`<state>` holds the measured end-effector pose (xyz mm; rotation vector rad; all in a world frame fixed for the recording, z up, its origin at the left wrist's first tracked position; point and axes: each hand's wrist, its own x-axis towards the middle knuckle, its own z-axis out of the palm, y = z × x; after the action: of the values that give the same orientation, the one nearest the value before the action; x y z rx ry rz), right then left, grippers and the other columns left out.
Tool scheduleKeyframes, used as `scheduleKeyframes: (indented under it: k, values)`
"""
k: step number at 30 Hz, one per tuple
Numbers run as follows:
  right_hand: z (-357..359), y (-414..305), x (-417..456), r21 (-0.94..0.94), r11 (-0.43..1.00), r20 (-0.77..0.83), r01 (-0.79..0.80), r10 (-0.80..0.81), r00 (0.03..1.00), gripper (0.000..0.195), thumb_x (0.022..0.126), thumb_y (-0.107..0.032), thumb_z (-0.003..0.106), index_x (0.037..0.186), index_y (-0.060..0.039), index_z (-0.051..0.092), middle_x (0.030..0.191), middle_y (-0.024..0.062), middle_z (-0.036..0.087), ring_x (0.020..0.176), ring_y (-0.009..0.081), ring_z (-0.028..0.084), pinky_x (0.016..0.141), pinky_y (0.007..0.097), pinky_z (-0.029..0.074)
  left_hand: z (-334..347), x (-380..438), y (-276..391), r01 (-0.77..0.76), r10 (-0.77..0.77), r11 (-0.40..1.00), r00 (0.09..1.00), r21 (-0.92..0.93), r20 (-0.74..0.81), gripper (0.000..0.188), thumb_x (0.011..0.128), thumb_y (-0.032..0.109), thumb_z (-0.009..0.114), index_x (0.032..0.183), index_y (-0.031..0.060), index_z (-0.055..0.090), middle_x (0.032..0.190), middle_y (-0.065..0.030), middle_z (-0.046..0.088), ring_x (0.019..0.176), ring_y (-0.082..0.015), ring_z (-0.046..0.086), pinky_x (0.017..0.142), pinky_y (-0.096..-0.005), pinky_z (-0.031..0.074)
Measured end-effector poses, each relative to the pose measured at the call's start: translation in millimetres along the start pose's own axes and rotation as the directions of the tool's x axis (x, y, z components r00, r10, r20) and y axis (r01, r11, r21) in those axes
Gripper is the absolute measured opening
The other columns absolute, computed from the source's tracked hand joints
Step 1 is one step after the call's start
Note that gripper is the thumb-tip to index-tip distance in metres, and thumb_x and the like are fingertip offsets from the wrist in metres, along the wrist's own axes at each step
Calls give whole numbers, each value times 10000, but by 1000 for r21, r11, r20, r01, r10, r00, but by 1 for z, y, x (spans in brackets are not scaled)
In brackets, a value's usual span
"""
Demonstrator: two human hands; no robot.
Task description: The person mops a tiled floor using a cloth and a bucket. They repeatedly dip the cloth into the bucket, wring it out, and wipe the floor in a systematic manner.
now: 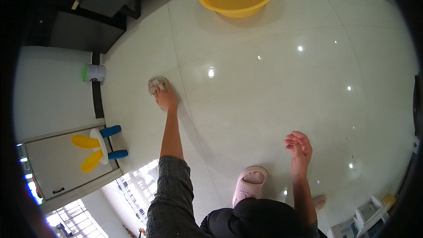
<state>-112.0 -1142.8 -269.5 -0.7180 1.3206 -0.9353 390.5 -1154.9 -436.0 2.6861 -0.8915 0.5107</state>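
Observation:
Out to the left, my left hand (168, 97) presses a bunched, greyish cleaning cloth (154, 82) against the tiled floor (238, 105). The fingers lie over the cloth and cover part of it. My right hand (300, 148) hangs over the floor in front of my body, fingers loosely curled and apart, with nothing in it. A pink slipper (248, 190) is on one of my feet, between my two arms. Farther ahead stands a round yellow plastic basin (238, 12) that appears to hold water.
A small stool with yellow and blue parts (99, 145) stands by a white cabinet (62, 168) at the left. Behind it, a lidded tub (96, 72) sits against the wall. Dark furniture (86, 33) fills the upper left. A white rack (371, 213) is at the lower right.

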Motion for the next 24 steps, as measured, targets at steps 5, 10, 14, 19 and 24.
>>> scheduleKeyframes:
  k: [5,10,14,19,24]
  values:
    - [5,19,0,34,996,61,-88,85,994,216,891,-112,484,1071,-38,576,930,72,636,804,155,600,703,277,460,5,-26,135,-130,130,991,991,-24,-22,318,876,304,556,1127,108,565,1101,-111,590,947,-267,579,778,-380,477]
    - [9,6,-6,57,993,97,-101,96,991,216,904,-119,477,1081,-45,575,931,65,639,810,142,596,709,268,455,-47,-171,325,-334,554,683,816,-650,163,458,749,143,603,1197,84,528,1211,-115,530,1156,-306,467,1006,-476,310]
    - [-5,-2,-6,61,995,49,-82,79,996,207,920,-94,447,1079,-41,568,926,60,638,808,120,586,705,254,451,-103,-310,400,-499,842,363,537,-787,48,434,768,265,662,1142,72,559,1214,-148,534,1156,-315,480,998,-477,334]
    - [-40,-10,-18,102,994,-68,-37,44,997,210,921,-94,436,1071,-25,566,930,54,636,785,104,568,699,250,446,-142,-349,408,385,579,636,335,-669,743,408,883,380,516,867,-15,619,768,-142,629,753,-303,610,655,-426,454]
    - [-81,-27,-38,81,996,-186,35,-20,982,215,919,-116,447,1067,-23,572,931,56,631,811,121,573,717,250,434,-118,-227,355,968,611,-213,235,-130,756,342,978,349,399,1160,71,479,1085,-58,509,1051,-199,494,931,-378,430]
